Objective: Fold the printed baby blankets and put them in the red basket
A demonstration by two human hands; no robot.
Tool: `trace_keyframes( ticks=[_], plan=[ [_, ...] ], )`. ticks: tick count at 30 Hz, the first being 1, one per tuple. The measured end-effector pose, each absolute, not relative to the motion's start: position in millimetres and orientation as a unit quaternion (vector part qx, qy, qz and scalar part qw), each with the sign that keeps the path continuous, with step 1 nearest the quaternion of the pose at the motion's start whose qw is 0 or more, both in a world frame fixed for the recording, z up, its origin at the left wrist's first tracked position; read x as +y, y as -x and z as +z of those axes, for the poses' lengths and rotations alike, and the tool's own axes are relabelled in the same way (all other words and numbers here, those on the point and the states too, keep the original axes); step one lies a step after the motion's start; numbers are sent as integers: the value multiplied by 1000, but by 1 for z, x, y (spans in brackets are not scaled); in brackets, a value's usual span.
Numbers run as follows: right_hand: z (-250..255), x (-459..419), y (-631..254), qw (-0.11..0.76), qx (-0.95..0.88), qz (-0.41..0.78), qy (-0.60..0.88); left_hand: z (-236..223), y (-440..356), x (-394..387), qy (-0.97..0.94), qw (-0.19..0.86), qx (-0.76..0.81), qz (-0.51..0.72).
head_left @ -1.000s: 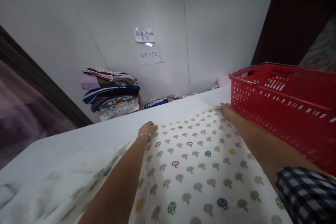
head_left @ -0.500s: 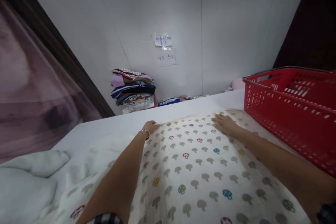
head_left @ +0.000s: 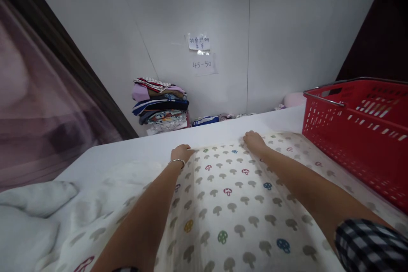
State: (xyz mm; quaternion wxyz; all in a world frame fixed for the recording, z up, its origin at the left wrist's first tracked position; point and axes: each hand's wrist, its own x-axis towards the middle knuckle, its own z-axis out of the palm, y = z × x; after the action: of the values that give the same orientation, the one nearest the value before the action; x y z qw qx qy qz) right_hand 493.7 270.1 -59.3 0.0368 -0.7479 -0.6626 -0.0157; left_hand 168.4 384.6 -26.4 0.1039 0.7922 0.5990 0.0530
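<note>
A white cloth (head_left: 236,204) printed with grey and coloured mushrooms lies across the table in front of me. At its far edge, toward the left, my left hand (head_left: 181,153) is closed on the fabric; a silver bracelet circles that wrist. Farther right along the same edge, my right hand (head_left: 254,141) also grips the cloth, with fingers curled over the border. Between the two hands the edge runs fairly straight. The fingertips of both hands are partly hidden. More of the mushroom print spreads beyond each forearm.
A red plastic basket (head_left: 357,136) with a metal handle stands on the right. Folded clothes (head_left: 161,104) are stacked beyond the white table (head_left: 127,146), against the wall. White bundled fabric (head_left: 28,216) lies at left, near a pink curtain-like cloth (head_left: 47,106). Paper signs (head_left: 201,64) hang on the wall.
My right hand has moved left along the far edge, from lying flat with fingers spread to gripping the cloth. My left hand stays at about the same spot.
</note>
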Motion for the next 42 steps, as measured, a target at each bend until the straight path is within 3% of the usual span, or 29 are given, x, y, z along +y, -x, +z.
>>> trace_keyframes(
  ticks=[13, 28, 35, 42],
  plan=[
    [-61, 279, -511, 40, -662, 70, 745, -31, -167, 385, -781, 124, 610, 56],
    [-46, 278, -498, 54, -592, 2, 804, -27, -169, 385, -784, 127, 604, 60],
    [-61, 290, -490, 58, -571, 26, 818, -37, -170, 391, -784, 125, 607, 36],
    [-69, 239, -524, 101, -588, 7, 802, -35, -150, 390, -799, 145, 583, 31]
  ],
)
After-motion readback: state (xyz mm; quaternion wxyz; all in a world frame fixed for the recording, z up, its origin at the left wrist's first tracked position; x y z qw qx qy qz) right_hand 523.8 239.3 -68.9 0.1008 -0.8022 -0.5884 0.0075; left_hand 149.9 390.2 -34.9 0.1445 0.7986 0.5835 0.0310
